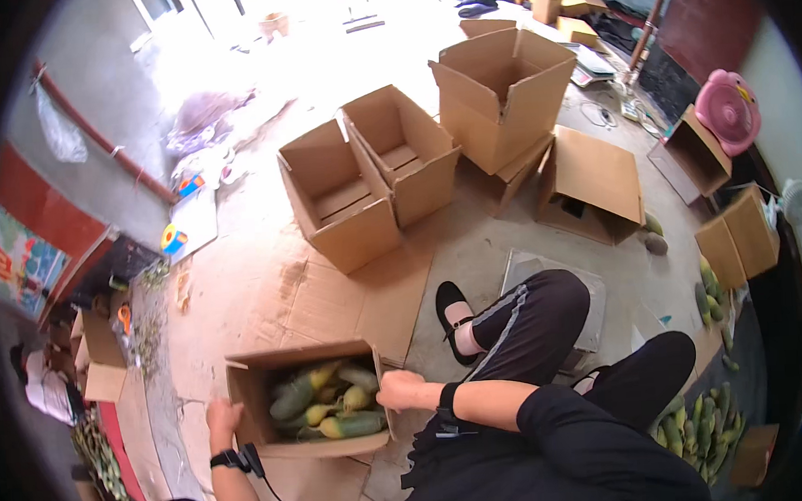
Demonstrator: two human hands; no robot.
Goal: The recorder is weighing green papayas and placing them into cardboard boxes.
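Note:
An open cardboard box [316, 449] sits on the floor in front of me, lower middle of the view. Inside lie several thick green vegetables [345, 425] with paler, yellowish narrow ends; they look like green radishes. At the box's left side my left hand [224, 416] is closed on the edge. My right hand [403, 391] grips the opposite side, its fingers partly hidden by the cardboard. Each wrist wears a black strap, and a cable runs from the left one.
Two open boxes [357, 241] stand side by side ahead, with a taller box [514, 122] beyond and a tipped box [601, 172] farther right. Flattened cardboard [353, 294] covers the floor. More green vegetables [696, 435] are heaped at lower right, near my bent legs [536, 320].

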